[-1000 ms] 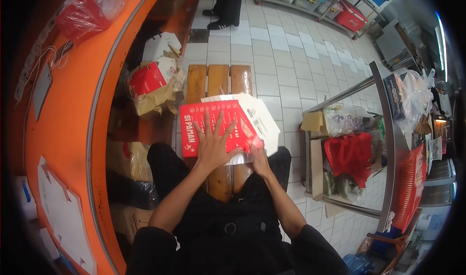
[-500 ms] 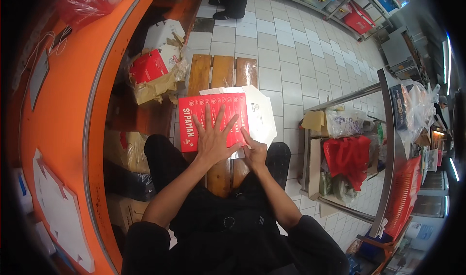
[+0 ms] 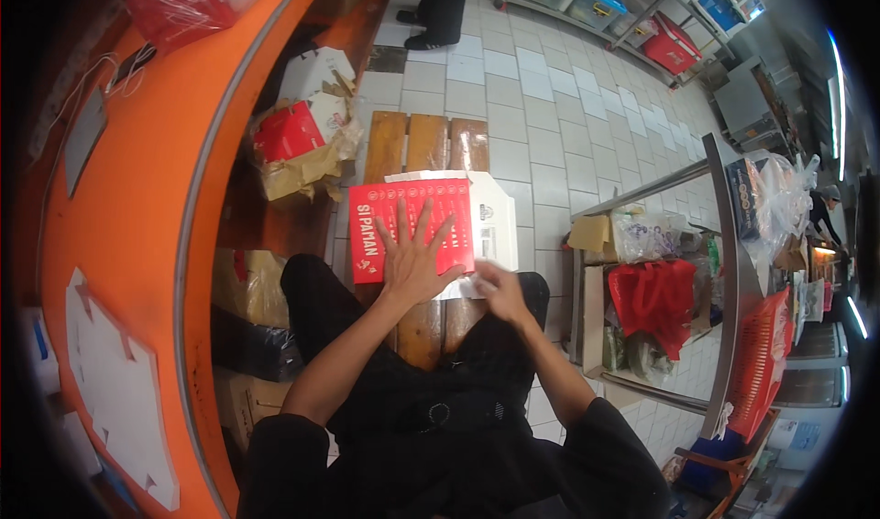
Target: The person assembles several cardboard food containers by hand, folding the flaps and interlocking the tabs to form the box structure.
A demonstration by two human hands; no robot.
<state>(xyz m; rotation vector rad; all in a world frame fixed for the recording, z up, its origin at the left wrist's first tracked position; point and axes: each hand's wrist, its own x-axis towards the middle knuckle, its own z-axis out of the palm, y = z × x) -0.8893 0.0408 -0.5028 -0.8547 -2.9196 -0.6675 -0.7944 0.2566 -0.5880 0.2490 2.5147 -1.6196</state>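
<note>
A fanned stack of flat red printed cardboard box sheets (image 3: 365, 216) lies on a slatted wooden bench (image 3: 426, 138) between my knees. Pale, unprinted cardboard (image 3: 495, 216) sticks out from under it at the right and far side. My left hand (image 3: 414, 260) rests flat on the red sheets, fingers spread, with nothing gripped. Just off the stack's near right corner is my right hand (image 3: 501, 292), its fingers bent and smeared by motion. Whether anything is between those fingers cannot be made out.
At the left runs an orange counter (image 3: 137, 235) carrying a white cardboard cutout (image 3: 119, 391). Torn brown wrapping with cardboard pieces (image 3: 302, 161) sits beyond my left knee. To the right stands a metal rack with a red bag (image 3: 653, 303). Another person's legs (image 3: 442, 10) are at the far end.
My right hand has drawn back from the stack's near right corner toward me and to the right. The left hand stays flat on the sheets. The whole view has shifted slightly.
</note>
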